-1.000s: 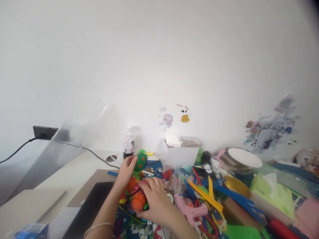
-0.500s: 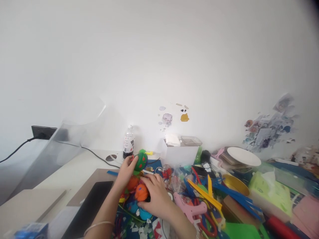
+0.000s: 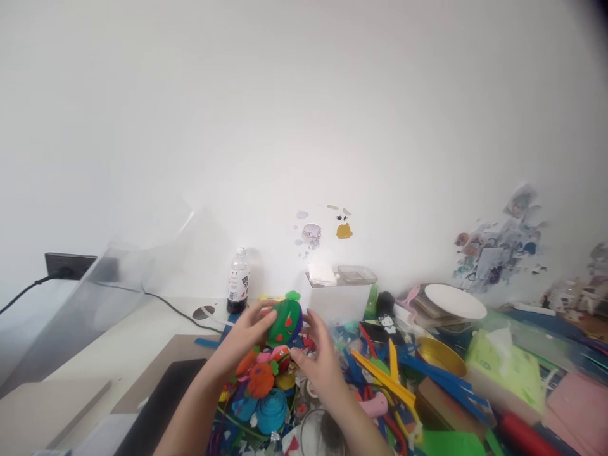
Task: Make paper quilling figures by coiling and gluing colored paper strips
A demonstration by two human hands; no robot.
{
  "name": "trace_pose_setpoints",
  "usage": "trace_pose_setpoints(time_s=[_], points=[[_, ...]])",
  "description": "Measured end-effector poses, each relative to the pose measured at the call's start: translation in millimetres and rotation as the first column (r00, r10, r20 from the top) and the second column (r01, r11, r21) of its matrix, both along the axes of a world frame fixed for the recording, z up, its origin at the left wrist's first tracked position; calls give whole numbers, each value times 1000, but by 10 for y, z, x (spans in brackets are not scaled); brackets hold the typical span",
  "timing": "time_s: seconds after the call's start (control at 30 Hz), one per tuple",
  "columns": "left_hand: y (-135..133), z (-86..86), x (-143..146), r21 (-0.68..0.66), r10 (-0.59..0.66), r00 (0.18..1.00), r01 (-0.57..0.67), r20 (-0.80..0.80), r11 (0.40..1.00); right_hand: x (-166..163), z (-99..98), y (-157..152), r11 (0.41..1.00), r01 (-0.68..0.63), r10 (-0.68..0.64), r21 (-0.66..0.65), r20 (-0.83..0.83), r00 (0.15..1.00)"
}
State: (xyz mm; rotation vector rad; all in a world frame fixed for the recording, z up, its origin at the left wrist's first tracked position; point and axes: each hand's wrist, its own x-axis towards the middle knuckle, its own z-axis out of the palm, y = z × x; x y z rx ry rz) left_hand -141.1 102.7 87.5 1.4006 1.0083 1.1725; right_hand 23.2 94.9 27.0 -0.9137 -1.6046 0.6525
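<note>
A green ball-shaped craft piece with red spots, a purple side and a leafy green top is held up in my left hand, thumb and fingers closed on its left side. My right hand is at the ball's right side, fingers curved and apart. Its fingertips are close to the purple edge; whether they touch it I cannot tell. Near that thumb lies a small red piece. Below both hands are an orange ball-shaped piece and a ribbed blue one.
A dark-drink bottle stands by the wall, left of a white box. On the right are a pink glue gun, yellow strips, blue strips, a gold bowl and a tissue box. A black slab lies left.
My left hand has brought the green ball rightward, nearer the middle. My right hand has left the orange piece and risen to the ball's right side. The view has shifted slightly.
</note>
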Motion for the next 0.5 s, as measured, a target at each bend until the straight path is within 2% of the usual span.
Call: trace_pose_setpoints(time_s=[0.07,0.13,0.23,0.3,0.37,0.43,0.5], points=[[-101,71,119,-12,-98,995,98,11,995,76,61,-38,1000,-18,19,24,-75,997],[-174,107,222,-29,-141,990,141,-6,990,154,129,-112,999,-46,47,13,-168,985],[-267,134,351,-46,-150,986,147,-75,988,276,209,-262,987,-129,79,-95,-407,910],[-336,140,447,-21,-134,983,132,-130,991,363,230,-370,951,-239,96,-195,-550,830],[-411,120,566,64,-110,978,123,-177,990,456,218,-473,889,-372,128,-268,-635,762],[-485,59,693,169,-91,976,125,-197,978,561,167,-566,835,-468,168,-290,-676,717],[-555,-56,800,212,-75,978,117,-196,970,686,78,-653,821,-496,182,-283,-694,696]])
